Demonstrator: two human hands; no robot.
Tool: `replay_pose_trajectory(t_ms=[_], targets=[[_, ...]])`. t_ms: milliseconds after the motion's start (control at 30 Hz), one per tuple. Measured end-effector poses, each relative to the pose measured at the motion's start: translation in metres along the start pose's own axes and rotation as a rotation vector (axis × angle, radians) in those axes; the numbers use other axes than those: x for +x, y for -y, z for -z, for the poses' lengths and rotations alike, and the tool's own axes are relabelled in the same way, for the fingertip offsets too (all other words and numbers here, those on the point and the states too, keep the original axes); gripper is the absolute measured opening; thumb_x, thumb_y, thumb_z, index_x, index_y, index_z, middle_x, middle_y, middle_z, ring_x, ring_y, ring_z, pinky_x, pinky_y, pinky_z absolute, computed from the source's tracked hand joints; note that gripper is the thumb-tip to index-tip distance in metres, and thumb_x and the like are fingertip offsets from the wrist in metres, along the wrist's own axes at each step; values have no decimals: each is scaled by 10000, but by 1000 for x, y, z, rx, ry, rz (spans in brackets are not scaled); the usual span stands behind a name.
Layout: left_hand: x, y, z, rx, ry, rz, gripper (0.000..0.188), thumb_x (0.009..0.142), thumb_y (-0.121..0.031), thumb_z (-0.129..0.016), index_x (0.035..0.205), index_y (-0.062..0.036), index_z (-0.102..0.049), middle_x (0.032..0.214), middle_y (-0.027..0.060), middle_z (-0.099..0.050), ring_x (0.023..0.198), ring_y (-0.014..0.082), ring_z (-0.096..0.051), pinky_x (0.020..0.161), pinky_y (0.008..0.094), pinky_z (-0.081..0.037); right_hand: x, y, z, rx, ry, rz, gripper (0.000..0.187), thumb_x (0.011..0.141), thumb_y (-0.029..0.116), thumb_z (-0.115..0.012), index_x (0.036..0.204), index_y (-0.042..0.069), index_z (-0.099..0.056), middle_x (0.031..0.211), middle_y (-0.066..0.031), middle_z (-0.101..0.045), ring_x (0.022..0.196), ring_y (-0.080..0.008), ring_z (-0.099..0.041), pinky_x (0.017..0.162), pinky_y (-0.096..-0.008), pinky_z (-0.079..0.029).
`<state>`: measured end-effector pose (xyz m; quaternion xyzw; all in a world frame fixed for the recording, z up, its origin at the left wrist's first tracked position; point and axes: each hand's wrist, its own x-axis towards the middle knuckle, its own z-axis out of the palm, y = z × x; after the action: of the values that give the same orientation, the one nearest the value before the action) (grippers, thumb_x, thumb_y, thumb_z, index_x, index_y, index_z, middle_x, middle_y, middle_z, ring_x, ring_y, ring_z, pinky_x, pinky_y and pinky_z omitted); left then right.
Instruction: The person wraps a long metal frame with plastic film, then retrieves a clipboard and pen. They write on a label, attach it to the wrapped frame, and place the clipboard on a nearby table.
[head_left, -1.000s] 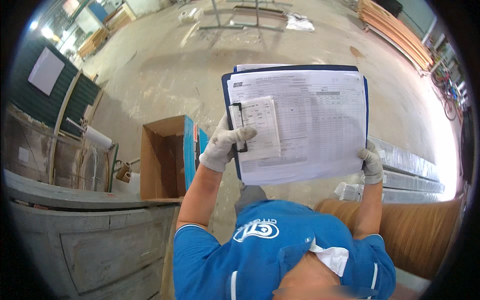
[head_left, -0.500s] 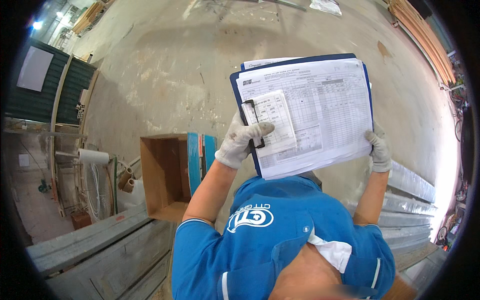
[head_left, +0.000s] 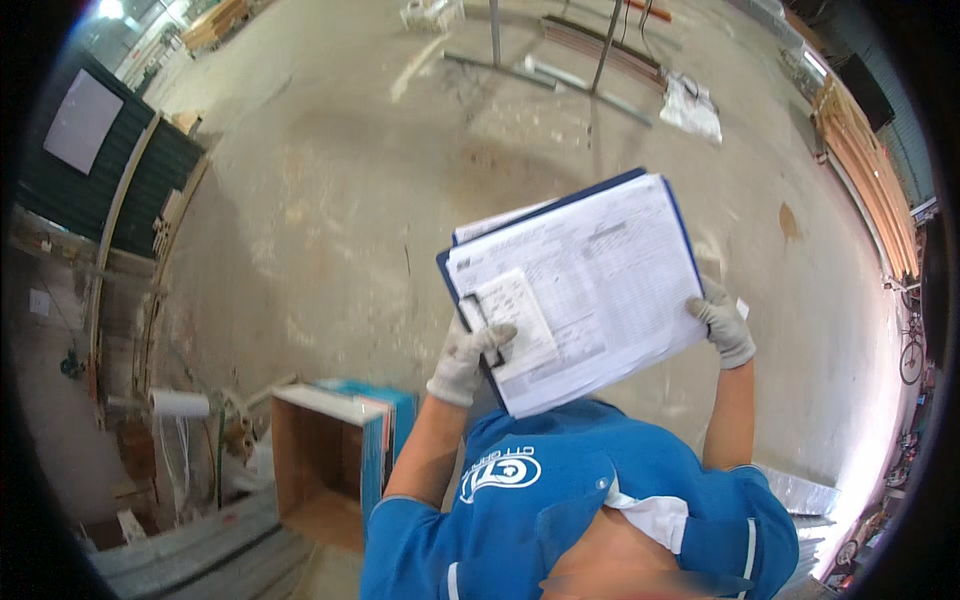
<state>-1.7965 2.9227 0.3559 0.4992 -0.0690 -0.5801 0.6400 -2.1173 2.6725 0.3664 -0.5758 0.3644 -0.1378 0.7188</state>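
Observation:
A dark blue clipboard point(head_left: 686, 222) lies tilted across both my hands, with a stack of printed sheets point(head_left: 620, 270) on it. A smaller white slip point(head_left: 525, 325) is held on top by the black clip at the board's left edge. My left hand point(head_left: 465, 362), in a pale work glove, grips that edge beside the clip, its thumb over the clip and slip. Gloved alike, my right hand point(head_left: 722, 322) pinches the right edge of the board and papers, thumb on top; its other fingers are mostly hidden behind.
An open cardboard box point(head_left: 320, 470) with blue outer sides stands at lower left, near a white roll point(head_left: 180, 404). Long metal profiles point(head_left: 200, 560) lie below it. Ahead on the concrete floor are a metal stand point(head_left: 545, 78) and a plastic-wrapped bundle point(head_left: 690, 110). Planks point(head_left: 865, 170) lie far right.
The view has tipped up, showing more floor and the stand ahead. Clipboard and both hands sit lower and slightly left in the picture; both hands keep their hold.

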Motion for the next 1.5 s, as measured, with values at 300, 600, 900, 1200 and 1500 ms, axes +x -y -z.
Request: replay_pose_trajectory(t_ms=[300,600,900,1200,1500], targets=[[0,1,3,-41,92,-44,644,723,33,-723,1321,31,-484,1118,125,-670,924,219,-686,799,324,-583,-29,-27,-29,-58,-174,84,490,913,152,-652,1342,-55,-534,1256,-116,-642,1138,-189,-584,1008,-306,-424],[16,1,26,41,256,-142,587,758,49,-712,1293,18,-475,1129,115,-647,974,222,-667,845,337,-565,-39,-78,-73,-71,-546,107,401,946,147,-623,1303,-31,-580,1209,-118,-666,1089,-180,-604,964,-303,-453],[8,13,22,34,226,-219,597,775,50,-692,1324,18,-459,1195,134,-634,1023,224,-658,872,354,-558,-29,-62,-62,-196,-558,283,424,923,199,-672,1271,-30,-592,1158,-107,-673,1051,-176,-609,945,-307,-460],[38,31,15,-68,205,-343,472,800,20,-675,1253,19,-543,1101,121,-671,940,228,-689,817,340,-587,13,-20,-30,-285,-460,339,412,936,149,-653,1296,-34,-572,1151,-90,-673,1007,-131,-608,889,-279,-475],[100,-97,-59,128,410,-528,513,892,-85,-638,1363,-2,-452,1244,133,-613,1076,218,-645,877,347,-556,23,44,-26,-14,-688,613,390,960,103,-614,1321,-36,-563,1179,-75,-660,1028,-124,-599,914,-262,-471]])
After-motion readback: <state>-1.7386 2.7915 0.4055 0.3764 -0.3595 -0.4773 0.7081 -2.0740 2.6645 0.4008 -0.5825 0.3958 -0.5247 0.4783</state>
